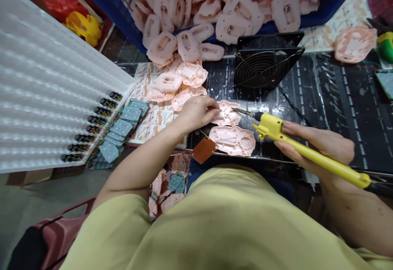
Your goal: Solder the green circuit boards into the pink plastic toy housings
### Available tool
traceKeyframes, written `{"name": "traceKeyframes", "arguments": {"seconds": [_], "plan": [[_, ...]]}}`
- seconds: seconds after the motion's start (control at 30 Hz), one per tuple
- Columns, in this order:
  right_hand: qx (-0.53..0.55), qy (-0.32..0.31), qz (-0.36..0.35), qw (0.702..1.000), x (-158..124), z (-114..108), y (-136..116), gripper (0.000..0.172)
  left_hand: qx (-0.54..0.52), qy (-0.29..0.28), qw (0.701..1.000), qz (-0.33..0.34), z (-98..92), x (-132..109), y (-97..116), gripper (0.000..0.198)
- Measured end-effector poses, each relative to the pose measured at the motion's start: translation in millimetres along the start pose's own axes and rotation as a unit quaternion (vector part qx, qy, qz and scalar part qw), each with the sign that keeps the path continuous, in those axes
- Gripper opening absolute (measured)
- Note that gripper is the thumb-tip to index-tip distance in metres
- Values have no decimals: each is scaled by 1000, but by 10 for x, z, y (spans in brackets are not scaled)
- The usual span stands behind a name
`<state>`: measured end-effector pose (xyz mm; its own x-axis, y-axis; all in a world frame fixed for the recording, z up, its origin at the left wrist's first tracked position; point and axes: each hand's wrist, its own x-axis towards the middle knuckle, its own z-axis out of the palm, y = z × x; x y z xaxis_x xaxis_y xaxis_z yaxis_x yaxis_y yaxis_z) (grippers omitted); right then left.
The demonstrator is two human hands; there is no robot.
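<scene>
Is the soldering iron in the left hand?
No, the yellow-handled soldering iron is gripped in the right hand, while the left hand is at a pink plastic casing.

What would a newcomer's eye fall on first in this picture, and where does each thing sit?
The yellow soldering iron stands out first, held in the right hand at right, its tip beside a pink plastic shell by the left hand. Above them, a blue crate heaped with pink shells fills the top, and a black fan sits on the bench just below it.
</scene>
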<state>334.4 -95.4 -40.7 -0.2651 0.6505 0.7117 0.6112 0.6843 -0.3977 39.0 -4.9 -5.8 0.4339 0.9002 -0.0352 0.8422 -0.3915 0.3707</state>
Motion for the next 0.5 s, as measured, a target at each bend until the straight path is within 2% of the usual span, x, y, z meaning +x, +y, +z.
{"name": "traceKeyframes", "arguments": {"seconds": [0.1,0.2,0.33,0.4,0.5], "plan": [[52,-4,18,998,-25,14,-30,48,-50,22,998,-9,21,-45,-37,20],[91,-9,9,996,-25,36,-50,45,-43,1,999,-5,37,-49,-39,15],[52,-40,-2,998,2,48,-71,59,-2,-17,1000,6,43,-30,-13,13],[40,-56,-11,998,10,55,-77,61,9,-16,1000,7,42,-26,-4,14],[57,-49,-20,997,17,86,-78,47,19,-20,1000,10,43,-27,-1,16]]}}
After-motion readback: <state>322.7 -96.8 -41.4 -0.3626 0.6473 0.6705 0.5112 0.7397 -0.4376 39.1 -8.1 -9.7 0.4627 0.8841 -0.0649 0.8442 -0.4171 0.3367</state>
